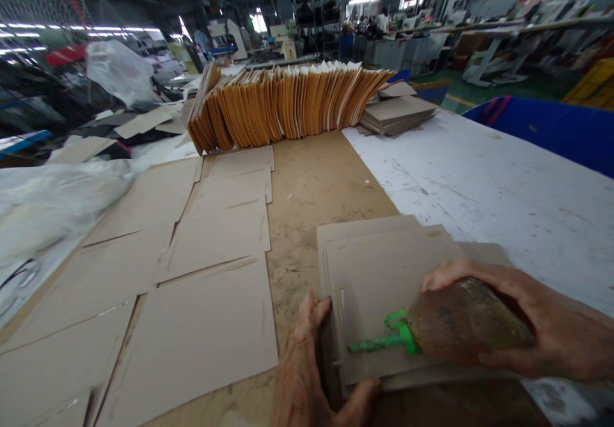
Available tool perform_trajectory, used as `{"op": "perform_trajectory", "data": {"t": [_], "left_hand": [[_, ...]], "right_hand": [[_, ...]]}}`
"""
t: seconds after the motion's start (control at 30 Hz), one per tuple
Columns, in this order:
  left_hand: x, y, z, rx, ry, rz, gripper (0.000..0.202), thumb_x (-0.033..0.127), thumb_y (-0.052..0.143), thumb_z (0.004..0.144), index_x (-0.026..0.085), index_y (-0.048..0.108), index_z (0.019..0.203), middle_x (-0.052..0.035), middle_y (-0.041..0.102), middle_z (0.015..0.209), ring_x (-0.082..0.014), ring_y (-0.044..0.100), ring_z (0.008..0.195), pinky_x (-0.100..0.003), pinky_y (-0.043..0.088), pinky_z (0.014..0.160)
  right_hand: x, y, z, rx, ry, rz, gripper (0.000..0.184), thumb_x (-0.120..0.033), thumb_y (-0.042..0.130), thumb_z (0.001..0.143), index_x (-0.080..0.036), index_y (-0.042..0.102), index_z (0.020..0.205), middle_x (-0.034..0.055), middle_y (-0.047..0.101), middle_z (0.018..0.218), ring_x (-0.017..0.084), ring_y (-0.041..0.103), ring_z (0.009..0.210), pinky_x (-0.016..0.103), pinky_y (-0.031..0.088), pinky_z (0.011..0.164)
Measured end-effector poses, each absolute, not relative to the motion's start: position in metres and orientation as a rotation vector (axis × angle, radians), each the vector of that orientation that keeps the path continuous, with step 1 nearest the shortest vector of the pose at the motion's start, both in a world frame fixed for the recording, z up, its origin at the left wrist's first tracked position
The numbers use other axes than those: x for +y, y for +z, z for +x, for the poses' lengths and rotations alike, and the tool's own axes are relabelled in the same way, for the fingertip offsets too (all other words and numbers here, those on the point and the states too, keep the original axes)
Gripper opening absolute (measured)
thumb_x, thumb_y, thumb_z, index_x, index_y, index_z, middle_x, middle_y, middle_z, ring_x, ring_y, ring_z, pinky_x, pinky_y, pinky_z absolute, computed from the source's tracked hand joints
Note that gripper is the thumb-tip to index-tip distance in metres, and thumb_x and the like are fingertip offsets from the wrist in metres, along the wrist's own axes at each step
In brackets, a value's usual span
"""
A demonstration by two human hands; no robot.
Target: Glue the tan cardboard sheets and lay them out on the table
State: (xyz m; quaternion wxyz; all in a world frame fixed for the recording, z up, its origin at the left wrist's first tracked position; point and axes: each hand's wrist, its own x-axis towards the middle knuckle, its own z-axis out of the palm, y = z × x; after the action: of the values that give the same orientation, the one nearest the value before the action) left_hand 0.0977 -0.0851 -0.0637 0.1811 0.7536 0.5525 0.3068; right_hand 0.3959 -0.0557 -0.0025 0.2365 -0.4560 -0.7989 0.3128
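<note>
My right hand (537,318) is wrapped around a brown, stained glue bottle (465,325) lying on its side. Its bright green nozzle (384,342) points left over the top sheet of a stack of grey-brown cardboard sheets (378,267). At the stack's near left corner, my left hand (307,363) grips the edges, thumb at the front side and fingers along the left side. To the left, more cardboard sheets (206,337) lie in overlapping rows, with shiny streaks along some edges.
A long row of upright orange-brown folded pieces (288,104) stands across the far table. Beside it sits another cardboard pile (398,114). Clear plastic sheeting (52,216) covers the left side. A blue bin (551,126) stands beyond the white tabletop (480,178) at right.
</note>
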Motion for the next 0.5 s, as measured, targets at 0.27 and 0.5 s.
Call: {"op": "perform_trajectory", "data": {"t": [0.27,0.5], "left_hand": [[-0.084,-0.064,0.099,1.572,0.857,2.119,0.080,0.032,0.066,0.070,0.016,0.029,0.139,-0.0156,0.038,0.144,-0.0303,0.039,0.132,-0.048,0.045,0.102],[-0.063,-0.067,0.083,1.364,1.162,2.736,0.075,0.044,0.067,0.075,0.014,0.038,0.138,-0.0143,0.056,0.126,-0.0257,0.051,0.120,-0.036,0.045,0.100]], "right_hand": [[-0.043,-0.012,0.386,-1.828,0.934,-1.235,0.046,-0.042,0.075,0.074,-0.034,0.052,0.114,0.0000,0.059,0.114,0.021,0.058,0.103,0.020,0.052,0.071],[-0.053,-0.017,0.431,-1.319,0.984,-1.100,0.051,-0.046,0.074,0.073,-0.025,0.053,0.114,0.0028,0.060,0.104,0.021,0.058,0.091,0.025,0.049,0.075]]}}
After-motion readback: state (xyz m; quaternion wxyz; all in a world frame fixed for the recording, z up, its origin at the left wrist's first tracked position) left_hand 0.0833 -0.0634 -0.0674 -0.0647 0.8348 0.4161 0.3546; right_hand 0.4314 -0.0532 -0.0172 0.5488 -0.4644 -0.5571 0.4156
